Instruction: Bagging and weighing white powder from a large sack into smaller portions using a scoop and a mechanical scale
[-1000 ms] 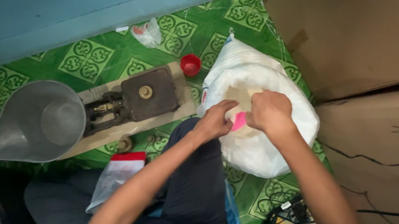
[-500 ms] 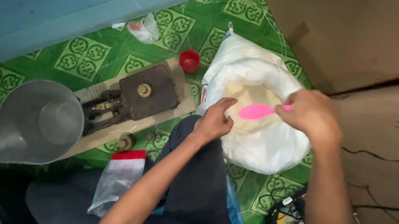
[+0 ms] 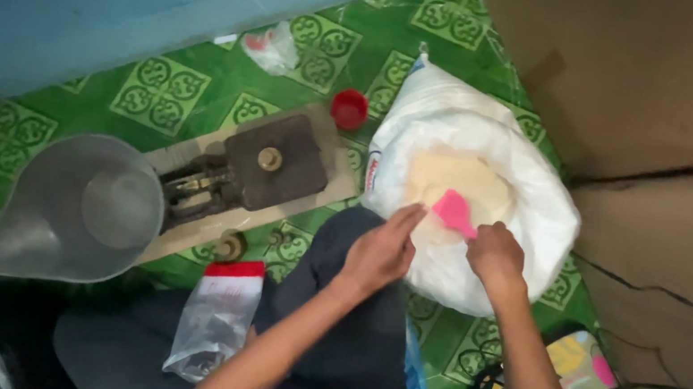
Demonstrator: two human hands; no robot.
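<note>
A big white sack [image 3: 535, 203] stands open on the green patterned floor mat, with pale yellowish powder [image 3: 457, 178] inside. My right hand [image 3: 496, 256] grips the handle of a pink scoop [image 3: 454, 210], whose blade lies on the powder. My left hand [image 3: 381, 252] rests on the near rim of the sack, fingers stretched out toward the scoop and holding nothing. Both forearms reach in from the bottom of the view over my dark trousers.
A balance scale [image 3: 265, 165] with a large metal pan [image 3: 82, 212] sits on a wooden base at left. A red cap [image 3: 348, 109] lies behind it, a crumpled plastic bag [image 3: 271, 47] farther back, a clear packet with red top [image 3: 214, 316] near my knee. Cardboard boxes [image 3: 650, 93] stand right.
My right hand swung out to the right with the pink scoop, then came back down onto the powder in the sack. My left hand stayed on the sack's rim.
</note>
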